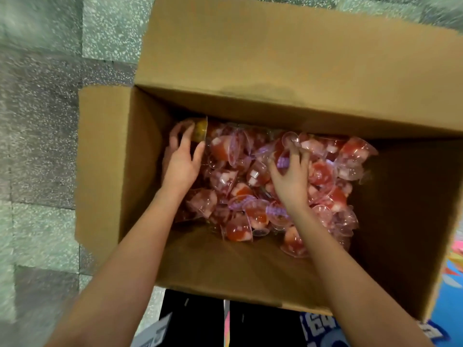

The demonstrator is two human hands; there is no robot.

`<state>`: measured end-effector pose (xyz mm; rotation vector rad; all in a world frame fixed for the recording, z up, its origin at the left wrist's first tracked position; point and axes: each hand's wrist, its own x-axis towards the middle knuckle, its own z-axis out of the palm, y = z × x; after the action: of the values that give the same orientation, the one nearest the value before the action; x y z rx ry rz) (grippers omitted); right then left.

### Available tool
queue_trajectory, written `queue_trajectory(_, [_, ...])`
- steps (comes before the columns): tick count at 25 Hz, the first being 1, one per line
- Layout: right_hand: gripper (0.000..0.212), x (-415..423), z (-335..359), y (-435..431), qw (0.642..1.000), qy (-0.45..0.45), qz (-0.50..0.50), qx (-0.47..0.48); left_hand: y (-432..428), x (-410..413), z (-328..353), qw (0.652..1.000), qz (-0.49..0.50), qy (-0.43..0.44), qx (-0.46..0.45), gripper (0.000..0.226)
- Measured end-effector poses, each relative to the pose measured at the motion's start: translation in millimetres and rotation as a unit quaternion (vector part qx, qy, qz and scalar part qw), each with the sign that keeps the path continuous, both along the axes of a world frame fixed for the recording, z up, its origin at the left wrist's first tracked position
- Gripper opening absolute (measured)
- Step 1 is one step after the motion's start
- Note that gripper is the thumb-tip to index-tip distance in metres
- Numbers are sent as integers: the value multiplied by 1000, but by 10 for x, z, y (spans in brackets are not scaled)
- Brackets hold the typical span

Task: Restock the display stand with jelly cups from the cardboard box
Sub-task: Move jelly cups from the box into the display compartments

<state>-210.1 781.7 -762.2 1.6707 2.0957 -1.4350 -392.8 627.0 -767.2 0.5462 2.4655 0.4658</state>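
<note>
An open cardboard box [140, 156] stands on the floor, holding several clear jelly cups [225, 179] with red jelly and white cubes. My left hand [184, 159] reaches into the far left corner, its fingers curled around a yellow-orange jelly cup [200, 130]. Further right, my right hand [290, 176] grips a red jelly cup with a purple lid [283, 160] in the middle of the pile. The display stand is not in view.
The box's flaps [275, 53] are folded outward at the far and left sides. Speckled grey-green floor tiles [45, 121] surround it. Colourful packaging [451, 271] shows at the right edge, and dark items lie below the near wall.
</note>
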Motion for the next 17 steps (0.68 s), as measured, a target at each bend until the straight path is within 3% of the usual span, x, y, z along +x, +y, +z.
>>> queue_trajectory(5, [65,-15,-17,27,998,52,-29,-3,247,101,-109,997,69,-21,33,49])
queue_trajectory(10, [62,-327,-39,-166,988,94,95,-74,329,66,-205,998,65,-23,-1,46])
queue_trajectory(14, [45,-454,-154,-273,987,133,1,-93,283,137,-295,986,126,14,106,43])
queue_trajectory(17, [51,-413,-195,-190,977,164,2,-136,391,104,-390,977,159,2,141,53])
